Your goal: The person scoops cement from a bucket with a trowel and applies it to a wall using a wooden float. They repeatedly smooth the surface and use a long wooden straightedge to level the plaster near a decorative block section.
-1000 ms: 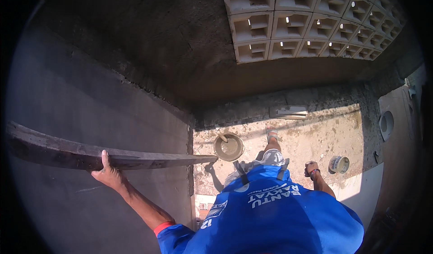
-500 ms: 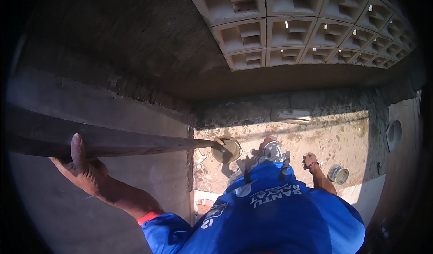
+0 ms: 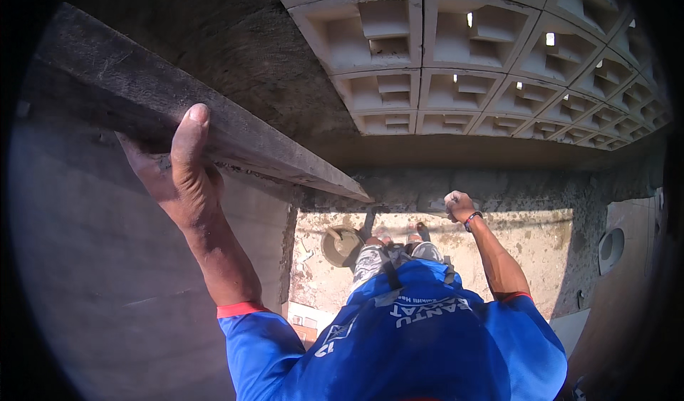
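Note:
My left hand (image 3: 187,173) is closed round a long, dark straight board (image 3: 235,134), its thumb lying over the top face. The board runs slantwise from the upper left, its narrow far end close to the plastered wall (image 3: 221,38) below the vent blocks. Farther right, my right hand (image 3: 459,206) is curled into a fist in front of the wall's lower part, a dark band on its wrist. What its fingers hold, if anything, is hidden. By my feet stands a round bucket (image 3: 330,250) with greyish material and a light-coloured piece in it.
Pale vent blocks (image 3: 470,34) with deep square openings fill the upper right. A smooth grey wall (image 3: 128,258) rises at the left. Sunlight falls on the stained floor (image 3: 524,230). A white toilet-like fixture (image 3: 610,250) stands at the far right.
The board has swung up and forward with my left hand, its far end leaving the bucket area for the wall. My right hand has lifted forward from beside my body.

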A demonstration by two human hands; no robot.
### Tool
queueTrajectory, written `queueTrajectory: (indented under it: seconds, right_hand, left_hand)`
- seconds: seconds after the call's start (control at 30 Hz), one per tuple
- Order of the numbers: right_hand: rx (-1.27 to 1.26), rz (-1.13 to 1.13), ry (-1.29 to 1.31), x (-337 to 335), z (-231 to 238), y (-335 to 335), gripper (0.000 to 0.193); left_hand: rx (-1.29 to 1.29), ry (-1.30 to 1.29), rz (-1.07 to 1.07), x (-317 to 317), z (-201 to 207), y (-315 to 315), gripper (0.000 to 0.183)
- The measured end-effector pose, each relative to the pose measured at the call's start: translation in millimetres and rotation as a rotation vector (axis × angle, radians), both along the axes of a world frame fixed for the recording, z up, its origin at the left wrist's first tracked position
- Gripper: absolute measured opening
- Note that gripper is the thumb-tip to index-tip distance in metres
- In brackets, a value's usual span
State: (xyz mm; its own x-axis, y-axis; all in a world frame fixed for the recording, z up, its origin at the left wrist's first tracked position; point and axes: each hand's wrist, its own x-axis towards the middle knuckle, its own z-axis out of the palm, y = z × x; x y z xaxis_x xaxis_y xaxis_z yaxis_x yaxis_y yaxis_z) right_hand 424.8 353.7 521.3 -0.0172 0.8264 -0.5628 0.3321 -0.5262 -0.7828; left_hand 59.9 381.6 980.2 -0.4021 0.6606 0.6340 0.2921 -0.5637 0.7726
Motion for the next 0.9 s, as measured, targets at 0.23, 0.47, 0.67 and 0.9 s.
queueTrajectory:
  seconds: [0.23,0.47,0.67,0.9]
  right_hand:
    - [0.422,0.298,0.095,-129.8,132.7,71.6,0.02]
    - [-0.05,-0.151,0.371,-161.9,84.9,104.6,0.013]
    - [-0.436,-0.484,0.709,-236.6,-22.9,119.4,0.058]
    - [-0.515,-1.048,1.478,-319.6,-21.9,166.9,0.087]
  left_hand:
    - [0.037,0.09,-0.232,8.8,-61.6,69.1,0.065]
    - [0.051,-0.004,-0.277,19.3,-110.2,128.4,0.08]
    - [-0.012,0.063,-0.241,34.4,-113.9,155.0,0.08]
    - [-0.044,0.065,-0.141,48.7,-119.7,166.7,0.077]
